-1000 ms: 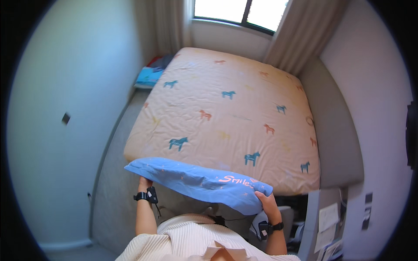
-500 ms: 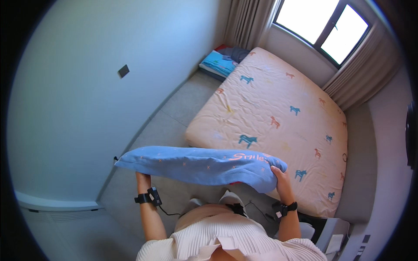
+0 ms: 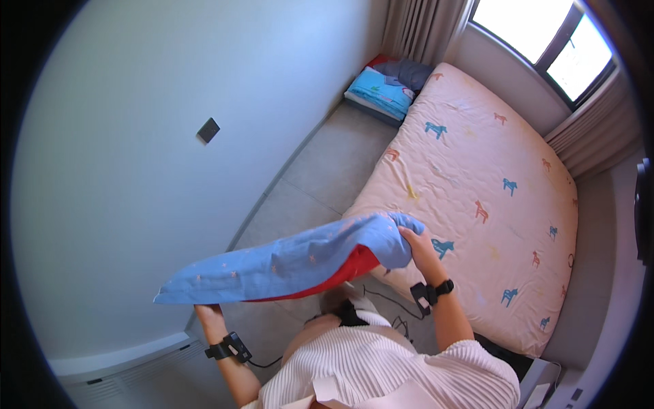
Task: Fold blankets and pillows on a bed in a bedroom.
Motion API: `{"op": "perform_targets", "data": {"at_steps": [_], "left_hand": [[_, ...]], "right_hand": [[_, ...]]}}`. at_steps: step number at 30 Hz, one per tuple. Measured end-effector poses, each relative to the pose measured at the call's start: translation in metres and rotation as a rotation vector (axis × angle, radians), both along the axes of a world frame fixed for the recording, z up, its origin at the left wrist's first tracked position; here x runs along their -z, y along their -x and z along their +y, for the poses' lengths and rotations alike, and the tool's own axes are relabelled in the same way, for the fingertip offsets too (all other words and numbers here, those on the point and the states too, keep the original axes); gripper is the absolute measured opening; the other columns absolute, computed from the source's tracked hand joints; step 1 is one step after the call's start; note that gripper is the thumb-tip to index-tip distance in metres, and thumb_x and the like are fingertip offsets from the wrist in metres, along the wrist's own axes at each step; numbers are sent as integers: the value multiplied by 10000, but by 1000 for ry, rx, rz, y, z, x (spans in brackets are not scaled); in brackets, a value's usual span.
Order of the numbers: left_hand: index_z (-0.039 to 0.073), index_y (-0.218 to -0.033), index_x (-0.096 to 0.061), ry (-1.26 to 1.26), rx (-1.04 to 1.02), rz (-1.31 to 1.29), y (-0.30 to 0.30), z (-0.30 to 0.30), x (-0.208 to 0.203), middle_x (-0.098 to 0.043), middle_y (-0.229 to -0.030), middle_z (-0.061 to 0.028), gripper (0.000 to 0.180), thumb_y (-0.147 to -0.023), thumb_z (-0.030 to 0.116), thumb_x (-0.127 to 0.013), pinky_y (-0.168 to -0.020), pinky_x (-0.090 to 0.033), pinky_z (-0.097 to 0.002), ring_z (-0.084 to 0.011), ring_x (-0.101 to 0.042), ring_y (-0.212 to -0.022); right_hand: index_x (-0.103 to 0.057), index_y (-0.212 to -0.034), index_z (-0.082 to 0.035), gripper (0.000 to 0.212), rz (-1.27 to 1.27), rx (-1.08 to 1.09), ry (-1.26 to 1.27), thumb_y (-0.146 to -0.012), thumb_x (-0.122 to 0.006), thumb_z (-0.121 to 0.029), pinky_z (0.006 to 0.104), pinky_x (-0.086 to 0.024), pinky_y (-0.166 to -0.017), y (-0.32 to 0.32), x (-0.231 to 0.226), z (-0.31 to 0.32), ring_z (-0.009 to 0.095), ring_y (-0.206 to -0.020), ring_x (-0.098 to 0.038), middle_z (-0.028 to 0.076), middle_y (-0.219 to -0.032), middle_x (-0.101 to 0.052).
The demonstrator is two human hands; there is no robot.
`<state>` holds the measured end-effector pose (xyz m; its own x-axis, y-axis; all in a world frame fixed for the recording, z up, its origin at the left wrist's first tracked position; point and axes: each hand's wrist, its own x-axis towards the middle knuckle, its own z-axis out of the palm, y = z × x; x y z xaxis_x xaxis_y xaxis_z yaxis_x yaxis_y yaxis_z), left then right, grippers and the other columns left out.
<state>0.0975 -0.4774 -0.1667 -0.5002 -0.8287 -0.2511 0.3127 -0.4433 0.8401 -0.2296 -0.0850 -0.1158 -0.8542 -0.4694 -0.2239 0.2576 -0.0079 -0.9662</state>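
Observation:
Held up between my two hands is a soft blue pillow [image 3: 286, 262] with small orange marks on its cover. A red part shows along its lower right edge. My right hand [image 3: 421, 251] grips the pillow's right end, thumb on top and fingers wrapped over the edge. At the other end my left hand [image 3: 210, 315] holds it from below, its fingers hidden behind the fabric. The left end hangs lower and nearer to me than the right end.
Ahead to the right lies a mattress [image 3: 470, 157] in a cream sheet with horse figures. Folded bedding [image 3: 381, 92] is stacked beside its far left corner. A pale wall [image 3: 136, 170] runs along my left. Cables [image 3: 392, 303] hang from my wrist straps.
The pillow has tilted, its left end lower and its right end moved left and up, baring more red. My view has turned left, so the bed sits farther right.

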Motion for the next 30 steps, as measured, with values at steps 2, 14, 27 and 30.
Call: {"op": "perform_targets", "data": {"at_steps": [2, 14, 27, 30], "left_hand": [[53, -1194, -517, 43, -57, -42, 24, -30, 6, -563, -1170, -68, 395, -909, 326, -520, -939, -403, -352, -201, -524, -1065], [32, -1213, -484, 190, 255, -64, 306, -179, 5, -527, -1200, -55, 360, -948, 273, -454, -993, -343, -331, -169, -470, -1125], [-17, -1204, -499, 310, 771, 40, 663, -244, -6, -532, -1189, -77, 370, -937, 239, -493, -990, -355, -324, -173, -479, -1095], [-23, -1200, -492, 348, 846, -99, 735, -241, 12, -529, -1174, -78, 375, -935, 243, -500, -973, -370, -318, -173, -479, -1081]], "right_hand": [[-602, -1064, 36, 273, -34, 4, 21, -860, -576, -143, 236, -472, -745, 27, 5, -31, 86, -822, -576, 17, -951, -639], [-554, -1153, 35, 327, 48, 248, -84, -903, -497, -169, 258, -437, -861, 179, 7, -106, 126, -967, -567, 45, -1064, -615], [-516, -1222, 34, 364, 23, 710, -139, -913, -478, -155, 267, -424, -905, 269, -22, -168, 145, -1044, -547, 73, -1151, -587], [-504, -1241, 26, 374, -16, 759, -129, -915, -472, -156, 273, -411, -930, 301, -13, -165, 150, -1071, -534, 76, -1177, -575]]}}
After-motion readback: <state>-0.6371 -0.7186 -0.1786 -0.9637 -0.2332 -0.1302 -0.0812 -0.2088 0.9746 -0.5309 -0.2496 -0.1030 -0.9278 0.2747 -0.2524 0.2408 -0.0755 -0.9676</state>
